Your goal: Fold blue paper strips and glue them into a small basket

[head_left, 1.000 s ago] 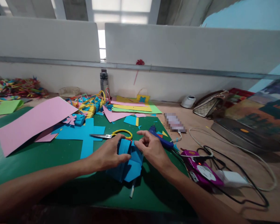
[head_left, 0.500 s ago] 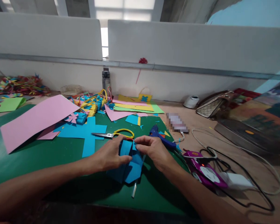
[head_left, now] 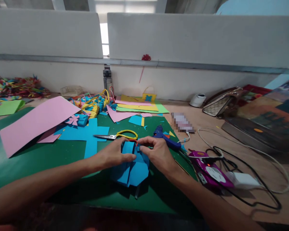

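Observation:
Between my hands is a folded blue paper piece [head_left: 137,173] above the green mat [head_left: 69,170]. My left hand [head_left: 115,152] grips its left folded panel, thumb in front and fingers behind. At the upper right edge my right hand [head_left: 157,152] pinches a small part of the same paper with thumb and forefinger. Just beyond them lie scissors [head_left: 125,134] with yellow handles, the blades pointing left over a blue cross-shaped paper [head_left: 91,136]. A blue glue gun [head_left: 167,139] rests right of my right hand. Partly under the folded paper a clear glue stick [head_left: 137,192] shows.
Pink sheets [head_left: 40,122] lie at left, with small paper bags [head_left: 96,106] behind. Stacked coloured sheets [head_left: 139,107] are at the back. On the right are a phone [head_left: 183,122], a purple power strip [head_left: 210,170], looping cables and a handbag [head_left: 219,102].
The folded blue paper has turned slightly and shifted a little to the right, opening more toward me. Both hands keep their hold on it. The view has tilted down slightly.

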`<act>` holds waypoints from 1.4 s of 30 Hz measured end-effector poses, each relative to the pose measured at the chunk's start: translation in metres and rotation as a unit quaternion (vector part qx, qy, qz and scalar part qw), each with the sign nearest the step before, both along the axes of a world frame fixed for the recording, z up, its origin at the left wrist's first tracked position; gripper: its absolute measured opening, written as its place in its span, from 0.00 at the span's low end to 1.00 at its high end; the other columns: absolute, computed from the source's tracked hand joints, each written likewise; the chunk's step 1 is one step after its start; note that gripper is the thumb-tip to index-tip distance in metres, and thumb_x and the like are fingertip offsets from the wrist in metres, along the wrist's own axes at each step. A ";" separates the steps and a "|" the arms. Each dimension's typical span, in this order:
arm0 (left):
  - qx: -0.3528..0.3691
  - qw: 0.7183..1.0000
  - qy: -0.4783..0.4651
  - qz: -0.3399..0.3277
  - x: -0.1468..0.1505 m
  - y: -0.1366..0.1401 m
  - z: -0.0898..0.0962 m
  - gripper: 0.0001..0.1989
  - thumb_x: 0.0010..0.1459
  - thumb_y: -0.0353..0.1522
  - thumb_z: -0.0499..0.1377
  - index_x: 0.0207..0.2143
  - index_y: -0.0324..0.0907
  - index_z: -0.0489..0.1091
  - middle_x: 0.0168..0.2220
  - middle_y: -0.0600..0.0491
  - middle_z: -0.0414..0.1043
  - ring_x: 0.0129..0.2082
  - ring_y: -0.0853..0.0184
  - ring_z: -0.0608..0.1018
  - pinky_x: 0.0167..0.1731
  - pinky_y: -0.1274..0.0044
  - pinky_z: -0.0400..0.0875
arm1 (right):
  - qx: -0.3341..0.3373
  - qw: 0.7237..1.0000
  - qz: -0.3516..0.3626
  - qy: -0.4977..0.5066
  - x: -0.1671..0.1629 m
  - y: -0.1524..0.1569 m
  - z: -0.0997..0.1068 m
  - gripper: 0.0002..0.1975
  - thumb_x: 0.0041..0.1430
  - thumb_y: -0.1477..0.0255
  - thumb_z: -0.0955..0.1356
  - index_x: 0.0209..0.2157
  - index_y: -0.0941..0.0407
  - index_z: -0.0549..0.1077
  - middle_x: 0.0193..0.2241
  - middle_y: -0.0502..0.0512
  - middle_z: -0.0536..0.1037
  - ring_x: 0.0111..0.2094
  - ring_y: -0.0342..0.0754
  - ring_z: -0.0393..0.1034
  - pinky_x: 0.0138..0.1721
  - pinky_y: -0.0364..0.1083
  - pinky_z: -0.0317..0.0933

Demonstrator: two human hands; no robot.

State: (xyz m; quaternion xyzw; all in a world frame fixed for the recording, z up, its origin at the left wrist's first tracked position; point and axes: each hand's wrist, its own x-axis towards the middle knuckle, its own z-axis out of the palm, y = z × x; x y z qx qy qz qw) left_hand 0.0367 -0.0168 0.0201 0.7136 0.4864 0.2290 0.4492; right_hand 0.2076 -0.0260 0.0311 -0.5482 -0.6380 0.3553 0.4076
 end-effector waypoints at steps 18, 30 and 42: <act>-0.005 1.000 -0.006 -0.011 0.000 0.001 -0.003 0.27 0.44 0.40 0.61 0.46 0.37 0.64 0.37 0.50 0.71 0.34 0.62 0.73 0.29 0.75 0.67 | 0.010 0.999 0.021 -0.035 0.001 0.004 -0.010 0.10 0.43 0.80 0.65 0.29 0.58 0.75 0.28 0.54 0.79 0.30 0.47 0.72 0.32 0.44 0.64; 0.008 1.000 -0.005 -0.009 0.000 0.002 -0.005 0.28 0.44 0.41 0.61 0.46 0.35 0.64 0.37 0.48 0.72 0.34 0.62 0.73 0.30 0.75 0.67 | 0.011 0.999 0.022 -0.044 0.000 0.007 -0.015 0.11 0.43 0.80 0.64 0.30 0.59 0.74 0.27 0.54 0.78 0.29 0.47 0.72 0.31 0.43 0.64; 0.037 0.999 -0.012 0.000 -0.001 0.000 -0.005 0.28 0.45 0.42 0.61 0.46 0.36 0.65 0.45 0.45 0.72 0.44 0.56 0.73 0.39 0.73 0.68 | 0.053 0.995 0.013 -0.082 -0.003 0.006 -0.019 0.11 0.43 0.81 0.62 0.30 0.57 0.72 0.26 0.51 0.76 0.26 0.43 0.69 0.26 0.41 0.60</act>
